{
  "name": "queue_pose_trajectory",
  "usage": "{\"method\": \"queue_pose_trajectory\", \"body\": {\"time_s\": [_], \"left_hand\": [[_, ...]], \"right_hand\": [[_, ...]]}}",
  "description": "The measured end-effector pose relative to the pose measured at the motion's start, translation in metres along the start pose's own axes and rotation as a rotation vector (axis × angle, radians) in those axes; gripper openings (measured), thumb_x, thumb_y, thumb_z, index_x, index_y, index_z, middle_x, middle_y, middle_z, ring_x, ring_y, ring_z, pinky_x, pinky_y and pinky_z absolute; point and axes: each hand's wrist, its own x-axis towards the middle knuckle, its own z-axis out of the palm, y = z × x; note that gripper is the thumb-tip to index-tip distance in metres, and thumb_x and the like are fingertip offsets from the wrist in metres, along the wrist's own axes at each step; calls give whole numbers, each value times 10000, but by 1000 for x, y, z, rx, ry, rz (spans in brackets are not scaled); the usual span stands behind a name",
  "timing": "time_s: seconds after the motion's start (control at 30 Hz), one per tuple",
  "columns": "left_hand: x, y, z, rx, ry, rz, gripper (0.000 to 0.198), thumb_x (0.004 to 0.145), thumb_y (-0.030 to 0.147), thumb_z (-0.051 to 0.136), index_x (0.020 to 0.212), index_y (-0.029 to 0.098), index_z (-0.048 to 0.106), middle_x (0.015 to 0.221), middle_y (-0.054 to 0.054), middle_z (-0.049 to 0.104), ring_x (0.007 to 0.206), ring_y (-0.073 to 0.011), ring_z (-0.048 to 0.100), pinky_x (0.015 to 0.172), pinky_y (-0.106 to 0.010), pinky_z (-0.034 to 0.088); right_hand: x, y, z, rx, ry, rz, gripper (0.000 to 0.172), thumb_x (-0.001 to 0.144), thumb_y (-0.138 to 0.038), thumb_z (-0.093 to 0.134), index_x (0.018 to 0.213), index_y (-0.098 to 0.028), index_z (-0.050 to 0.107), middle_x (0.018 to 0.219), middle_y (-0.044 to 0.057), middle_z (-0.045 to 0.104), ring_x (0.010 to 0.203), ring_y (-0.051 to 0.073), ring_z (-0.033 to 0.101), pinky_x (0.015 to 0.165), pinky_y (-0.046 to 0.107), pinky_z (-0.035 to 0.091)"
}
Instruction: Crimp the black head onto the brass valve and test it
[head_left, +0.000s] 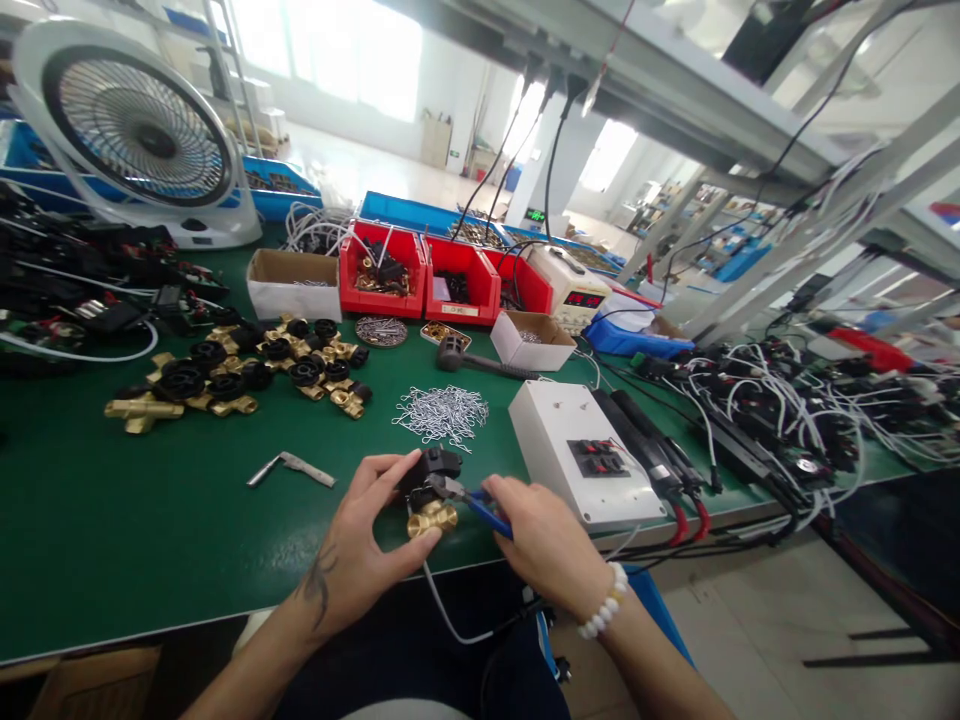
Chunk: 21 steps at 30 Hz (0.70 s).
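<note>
My left hand (pixel 369 535) is closed around a brass valve (pixel 433 519) topped with a black actuator (pixel 439 461), close to the front edge of the green table. A white cable hangs down from this assembly. In my right hand (pixel 544 535) is a pair of pliers with blue handles (pixel 489 512); their metal jaws touch the assembly where the black part meets the brass. Just beyond lies a pile of silver clip pins (pixel 441 412). An L-shaped metal tool (pixel 291 468) rests on the table to the left of my left hand.
Several brass valves with black caps (pixel 225 375) cover the left of the table. A grey switch box (pixel 570 450) stands right of my hands, beside cables. Red bins (pixel 461 285), white cartons (pixel 532 340) and a power supply (pixel 570 285) line the back; a fan (pixel 142 140) stands far left.
</note>
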Motion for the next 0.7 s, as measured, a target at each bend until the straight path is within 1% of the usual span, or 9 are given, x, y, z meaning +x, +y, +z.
{"method": "queue_pose_trajectory", "body": {"time_s": [0.07,0.17,0.23,0.37,0.4,0.47,0.57,0.63,0.7], "left_hand": [[0,0,0,-1,-4,-2,607,832,292,679,1404,296,477,1265,-63,503,1185,-234,560,984,-413,568],[0,-1,-1,2,-3,18,616,833,308,684,1410,307,468,1267,-59,504,1181,-233,564,1003,-421,553],[0,-2,0,15,-8,28,622,839,315,679,1418,312,453,1275,-60,498,1183,-230,559,1000,-415,552],[-1,-1,4,132,-18,84,640,836,306,673,1426,303,425,1282,-69,503,1185,-238,545,1026,-444,519],[-1,-1,5,162,-14,110,640,828,300,677,1416,293,427,1282,-74,509,1184,-243,545,1025,-455,515],[-1,1,7,184,0,151,601,816,282,687,1366,263,447,1275,-88,525,1178,-251,551,995,-455,531],[1,5,8,147,37,166,447,807,253,695,1211,229,506,1244,-97,554,1150,-246,579,922,-419,571],[1,6,8,107,60,154,377,798,229,700,1132,222,524,1233,-99,563,1130,-241,597,886,-396,587],[2,6,7,66,67,140,368,785,209,708,1108,219,530,1234,-101,564,1124,-241,606,876,-390,594]], "right_hand": [[1,-3,-3,1,-54,-23,219,734,-79,548,895,-214,609,739,11,610,639,163,551,626,282,431],[2,-6,-7,32,106,39,180,872,-157,460,1004,-197,576,833,46,613,712,173,567,669,295,456],[1,-8,-5,29,139,63,179,865,-163,462,1004,-192,570,825,46,607,693,170,554,654,291,453],[0,-10,1,-9,-76,19,184,740,-69,539,830,-206,623,704,11,606,606,155,535,594,278,426],[1,-10,1,18,-93,25,186,769,-76,544,866,-204,637,747,20,634,643,163,567,614,283,447],[3,-11,-1,161,-109,44,220,865,-145,551,1060,-200,636,936,59,685,808,188,635,712,309,504],[4,-11,-2,421,-230,25,401,887,-251,648,1279,-220,570,1155,78,669,1033,212,635,882,357,524],[3,-10,3,443,-329,12,486,857,-223,699,1322,-238,560,1159,70,663,1022,210,638,907,374,527],[3,-7,10,426,-373,18,525,837,-174,716,1333,-251,561,1162,67,661,1000,206,646,905,380,536]]}}
